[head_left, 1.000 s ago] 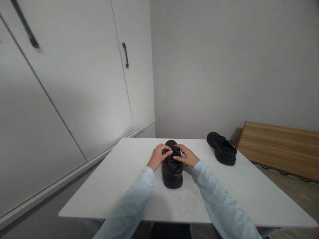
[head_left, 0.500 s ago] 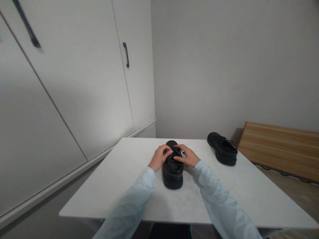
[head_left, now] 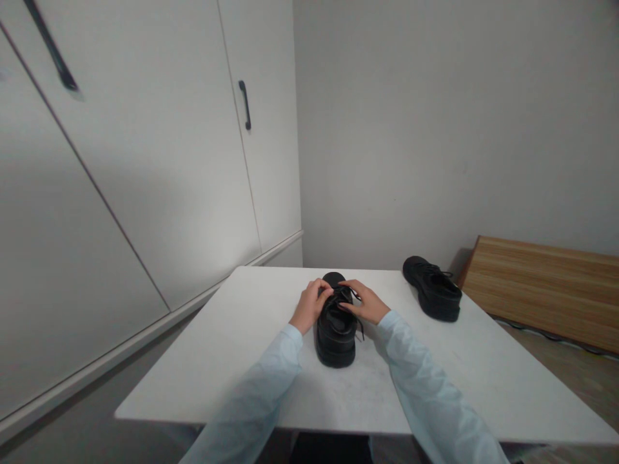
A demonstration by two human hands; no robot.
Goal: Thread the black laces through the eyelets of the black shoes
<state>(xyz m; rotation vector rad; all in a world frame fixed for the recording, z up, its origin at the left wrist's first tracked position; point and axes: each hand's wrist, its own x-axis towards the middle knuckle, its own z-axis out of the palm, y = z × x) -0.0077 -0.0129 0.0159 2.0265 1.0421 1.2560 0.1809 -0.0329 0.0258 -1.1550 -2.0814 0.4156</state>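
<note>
Currently, 2 hands at work on the laces (head_left: 345,294) of the near black shoe (head_left: 335,347). Landmark: white table (head_left: 217,361). Near shoe rests upright around the middle of the table's width, toe toward the far edge, heel toward the near edge.

Left hand (head_left: 307,307): narrow, thumb and forefinger pinched together on the laces at the shoe's left side. Exact strand hidden. Right hand (head_left: 371,307): wider, thumb and forefinger parted in an arch over the laces from the right side. Cannot tell whether the remaining fingers trap a strand. A loose lace end (head_left: 361,330) hangs beside the shoe's right flank.

2nd black shoe (head_left: 438,298): near the table's far right corner, toe away, laces on, untouched. Wooden panel (head_left: 546,287): beyond the table's right edge. White cabinet (head_left: 145,161): left of the table.

Handling notes (judgement): lace work favours a light, steady left pinch while the right fingers sort strands. Even tension on the 2 sides should limit slip; a hard pull from 1 side could skew or slide the shoe. Dark lace on dark leather reads poorly, so feel matters. Loose end best kept clear of the fingers, against snagging.
</note>
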